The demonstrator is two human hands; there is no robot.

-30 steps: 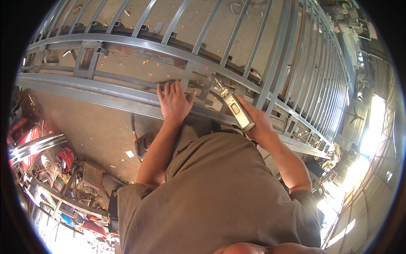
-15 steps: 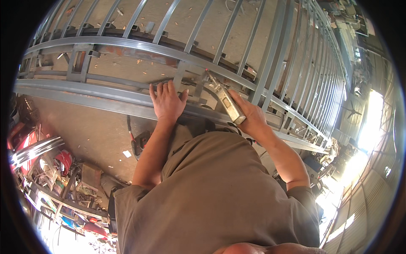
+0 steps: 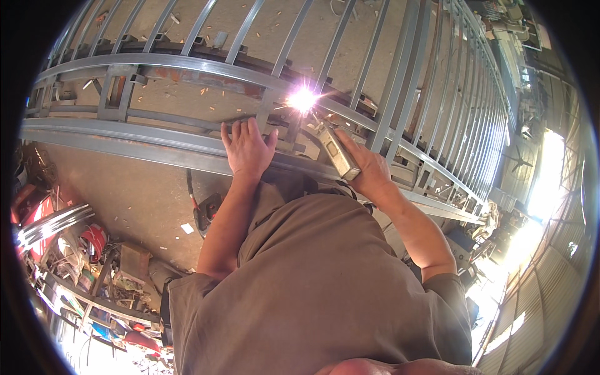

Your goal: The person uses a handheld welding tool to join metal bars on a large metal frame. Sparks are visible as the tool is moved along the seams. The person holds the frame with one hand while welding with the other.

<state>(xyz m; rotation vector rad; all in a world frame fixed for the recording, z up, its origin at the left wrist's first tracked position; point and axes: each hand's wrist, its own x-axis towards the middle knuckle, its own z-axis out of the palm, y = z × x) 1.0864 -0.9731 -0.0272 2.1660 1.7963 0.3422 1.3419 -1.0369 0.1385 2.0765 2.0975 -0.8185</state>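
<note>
My right hand (image 3: 373, 171) is wrapped round a boxy, worn metal welding electrode holder (image 3: 340, 153), which slants up and to the left. At its tip burns a bright white-violet welding arc (image 3: 302, 100), with sparks round it, against the rail (image 3: 187, 64) of a grey steel frame. The glare hides the exact spot of contact. Left of the arc, my left hand (image 3: 247, 151) lies with fingers spread on the frame's nearer steel tube (image 3: 144, 132). A short upright (image 3: 265, 109) joins the two rails just beyond its fingertips.
Parallel steel bars (image 3: 247, 32) reach away from the rail. Cable and a dark tool with a red part (image 3: 205, 212) lie on the floor below my left forearm. Clutter, with a red round object (image 3: 95, 240) and a box (image 3: 133, 261), fills the left. Corrugated sheeting (image 3: 544, 300) stands right.
The holder's tip, which showed only a small red glow, now makes a bright arc with sparks. My right hand has shifted very slightly; my left hand has stayed in place.
</note>
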